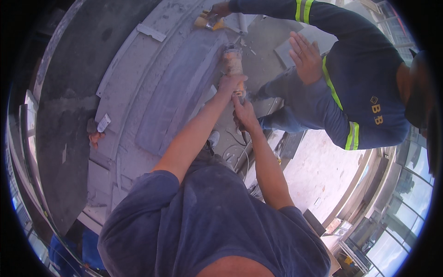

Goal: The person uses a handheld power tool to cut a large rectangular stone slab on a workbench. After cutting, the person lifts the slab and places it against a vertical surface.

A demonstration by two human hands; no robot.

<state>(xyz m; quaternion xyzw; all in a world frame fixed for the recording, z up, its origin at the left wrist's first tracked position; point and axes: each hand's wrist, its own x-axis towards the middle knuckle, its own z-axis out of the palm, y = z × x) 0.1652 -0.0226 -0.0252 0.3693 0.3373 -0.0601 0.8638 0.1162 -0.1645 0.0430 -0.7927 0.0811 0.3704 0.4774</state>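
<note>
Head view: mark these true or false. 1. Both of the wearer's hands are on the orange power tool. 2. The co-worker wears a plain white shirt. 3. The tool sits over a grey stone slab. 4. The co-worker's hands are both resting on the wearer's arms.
1. True: the left hand and right hand grip the orange power tool.
2. False: the co-worker wears a dark blue top with yellow-green reflective bands.
3. True: it is held at the edge of the grey stone slab.
4. False: one co-worker hand hovers open in the air, and the other holds a yellow tool farther along the slab.
</note>
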